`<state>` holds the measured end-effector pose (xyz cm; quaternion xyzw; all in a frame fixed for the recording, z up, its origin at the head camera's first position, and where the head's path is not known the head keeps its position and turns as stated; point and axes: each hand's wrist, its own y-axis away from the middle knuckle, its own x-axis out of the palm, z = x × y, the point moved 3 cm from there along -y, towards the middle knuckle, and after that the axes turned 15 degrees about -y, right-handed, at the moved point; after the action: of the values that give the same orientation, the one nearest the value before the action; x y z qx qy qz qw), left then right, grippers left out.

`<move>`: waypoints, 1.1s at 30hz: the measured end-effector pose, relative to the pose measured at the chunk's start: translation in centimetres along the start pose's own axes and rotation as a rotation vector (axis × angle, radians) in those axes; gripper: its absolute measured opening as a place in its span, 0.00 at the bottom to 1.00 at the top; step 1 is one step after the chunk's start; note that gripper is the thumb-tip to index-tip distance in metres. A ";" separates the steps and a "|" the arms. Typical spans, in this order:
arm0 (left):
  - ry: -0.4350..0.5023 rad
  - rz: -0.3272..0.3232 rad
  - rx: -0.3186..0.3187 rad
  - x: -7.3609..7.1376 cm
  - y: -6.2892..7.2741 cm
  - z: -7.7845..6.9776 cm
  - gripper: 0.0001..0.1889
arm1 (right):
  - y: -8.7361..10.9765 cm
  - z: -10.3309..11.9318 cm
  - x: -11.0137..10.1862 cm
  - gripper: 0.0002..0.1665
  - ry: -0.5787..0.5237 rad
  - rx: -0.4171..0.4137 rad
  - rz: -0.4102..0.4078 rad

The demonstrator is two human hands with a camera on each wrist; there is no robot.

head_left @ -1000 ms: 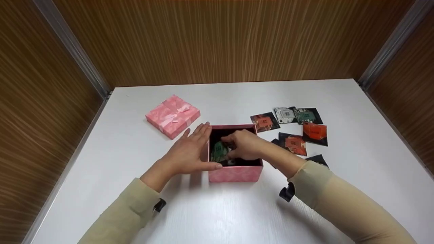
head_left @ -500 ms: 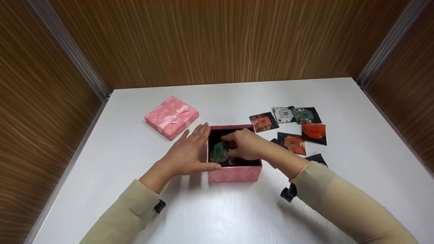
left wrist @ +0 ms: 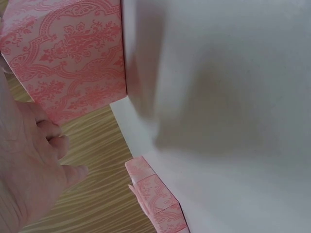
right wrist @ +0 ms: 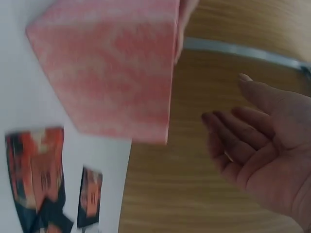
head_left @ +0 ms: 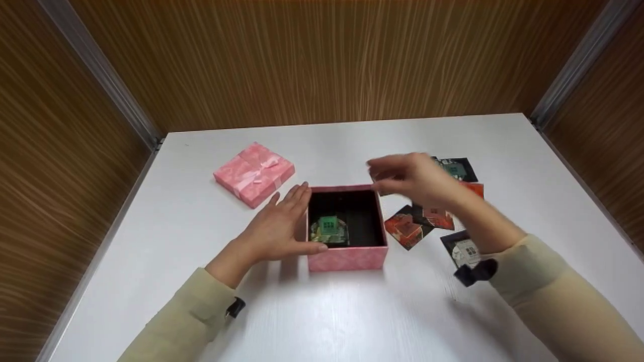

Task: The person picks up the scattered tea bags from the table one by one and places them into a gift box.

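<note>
One green packet point(head_left: 329, 229) lies inside the box point(head_left: 347, 260), which your left hand point(head_left: 276, 226) braces, fingers extended; your right hand point(head_left: 420, 176), fingers relaxed, holds nothing. Loose packets point(head_left: 407, 229) right of the box look light and flexible: pinch one edge.

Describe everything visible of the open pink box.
The pink box stands upright and open-topped on the white table. Its walls look like stiff card, patterned outside with ornate motifs in deeper pink; the inside looks black. A green-and-black packet lies inside, toward the near left corner. The left hand touches its left side, thumb at the near rim.
</note>
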<state>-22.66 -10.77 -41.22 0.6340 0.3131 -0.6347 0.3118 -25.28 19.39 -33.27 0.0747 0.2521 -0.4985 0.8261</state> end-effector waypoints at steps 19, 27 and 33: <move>0.003 0.009 -0.009 0.2 0.0 0.1 0.70 | 7.5 -15.4 -13.2 0.42 -0.005 0.453 -0.312; 0.011 0.029 -0.023 0.2 0.0 0.0 0.70 | 9.6 -18.7 -13.7 0.52 -0.024 0.531 -0.254; 0.014 0.025 -0.026 0.1 0.0 0.1 0.70 | 10.1 -19.9 -13.8 0.55 -0.091 0.588 -0.185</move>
<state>-22.74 -10.86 -41.35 0.6380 0.3156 -0.6223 0.3258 -28.63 42.67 -44.92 0.2651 0.0656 -0.6258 0.7306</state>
